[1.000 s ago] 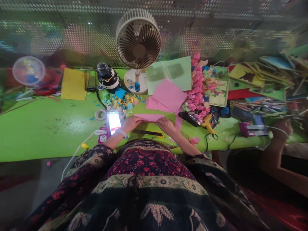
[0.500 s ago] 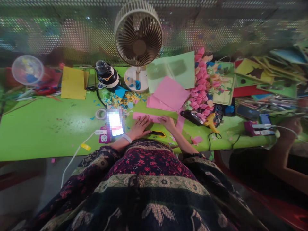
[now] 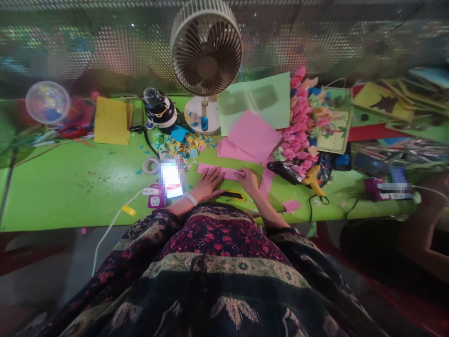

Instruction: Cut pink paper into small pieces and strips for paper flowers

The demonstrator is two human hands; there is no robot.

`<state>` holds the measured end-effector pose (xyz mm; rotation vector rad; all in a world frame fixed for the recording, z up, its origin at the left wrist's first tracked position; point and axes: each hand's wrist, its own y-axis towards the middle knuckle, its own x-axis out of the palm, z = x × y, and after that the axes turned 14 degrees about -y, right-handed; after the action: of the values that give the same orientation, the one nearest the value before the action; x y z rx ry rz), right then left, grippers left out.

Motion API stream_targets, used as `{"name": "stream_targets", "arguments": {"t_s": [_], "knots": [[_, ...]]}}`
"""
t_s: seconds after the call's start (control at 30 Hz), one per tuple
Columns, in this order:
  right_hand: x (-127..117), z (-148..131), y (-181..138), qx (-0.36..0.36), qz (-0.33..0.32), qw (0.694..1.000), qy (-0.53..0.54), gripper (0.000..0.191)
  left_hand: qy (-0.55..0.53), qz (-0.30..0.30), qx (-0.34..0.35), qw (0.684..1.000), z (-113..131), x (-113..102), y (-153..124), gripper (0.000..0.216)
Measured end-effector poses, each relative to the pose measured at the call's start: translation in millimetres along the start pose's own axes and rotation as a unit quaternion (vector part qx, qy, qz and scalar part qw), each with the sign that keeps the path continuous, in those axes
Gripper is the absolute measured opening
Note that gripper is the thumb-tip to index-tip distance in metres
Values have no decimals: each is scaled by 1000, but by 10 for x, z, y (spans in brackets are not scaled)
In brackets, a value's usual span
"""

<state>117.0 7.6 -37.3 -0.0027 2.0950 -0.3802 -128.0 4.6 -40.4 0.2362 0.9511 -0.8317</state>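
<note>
A narrow folded strip of pink paper (image 3: 228,172) lies on the green table in front of me. My left hand (image 3: 209,184), fingers spread, presses flat on its left part. At the strip's right end my right hand (image 3: 249,181) has its fingers curled and closed on the paper; the fingertips are partly hidden. Just below the hands rests a yellow-and-black box cutter (image 3: 234,195). Behind the strip are larger pink sheets (image 3: 252,133), and a pink paper strip (image 3: 267,180) hangs down from them beside my right wrist.
A fan (image 3: 206,56) and a dark bottle (image 3: 159,110) stand at the back. Left of my hands are a lit phone (image 3: 174,191) and a tape roll (image 3: 150,165). To the right lie a black stapler (image 3: 285,172), a yellow glue gun (image 3: 315,180), pink paper petals (image 3: 298,117) and another person's arm (image 3: 417,224).
The whole view has shifted slightly, so things appear a little farther right. My right fingers look more curled at the strip's end. My left hand stays flat on it.
</note>
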Motion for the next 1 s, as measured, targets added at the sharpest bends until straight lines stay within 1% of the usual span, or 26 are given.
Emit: {"name": "stream_targets", "arguments": {"t_s": [0.33,0.5,0.67,0.83,1.0], "knots": [[32,31,16,5,4,1000,-29,28,12,-6,-13,1000,-6,23,16,81],[5,-44,-18,20,6,999,-41,22,11,-8,-18,1000,-31,60,21,82],[-56,-114,-32,20,1,999,-51,20,17,-3,-27,999,-16,57,32,81],[-100,-156,-23,26,-20,997,-72,17,23,-8,-30,999,17,9,33,81],[-104,-159,7,27,-42,993,-103,20,21,-9,-36,999,29,-18,36,80]]}}
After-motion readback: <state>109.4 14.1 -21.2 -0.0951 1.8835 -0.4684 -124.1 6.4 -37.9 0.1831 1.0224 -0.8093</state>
